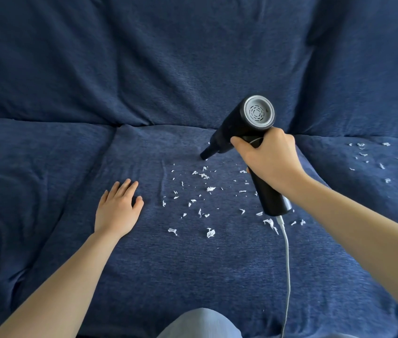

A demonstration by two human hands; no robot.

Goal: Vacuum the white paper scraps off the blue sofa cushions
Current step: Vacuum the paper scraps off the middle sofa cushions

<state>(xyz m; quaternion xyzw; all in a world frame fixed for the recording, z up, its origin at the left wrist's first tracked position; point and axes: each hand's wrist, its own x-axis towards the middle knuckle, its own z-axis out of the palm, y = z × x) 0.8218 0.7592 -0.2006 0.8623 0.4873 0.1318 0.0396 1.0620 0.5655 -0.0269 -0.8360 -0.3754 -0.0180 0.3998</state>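
Barely begun: scraps (200, 191) scattered over the middle cushion (144, 264), more on the right cushion (364, 203). Right hand (270, 158) wrapped round vacuum (242, 128), nozzle at the far edge of the scraps. Left hand (117, 208) flat, fingers straight, beside them.

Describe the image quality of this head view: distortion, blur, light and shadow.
Head view: wide-angle bending curves the sofa cushion seams; centre sharp, paper scraps crisp, those at the far right edge smeared; soft even light, a faint shadow under the left hand; mild sheen on the vacuum.
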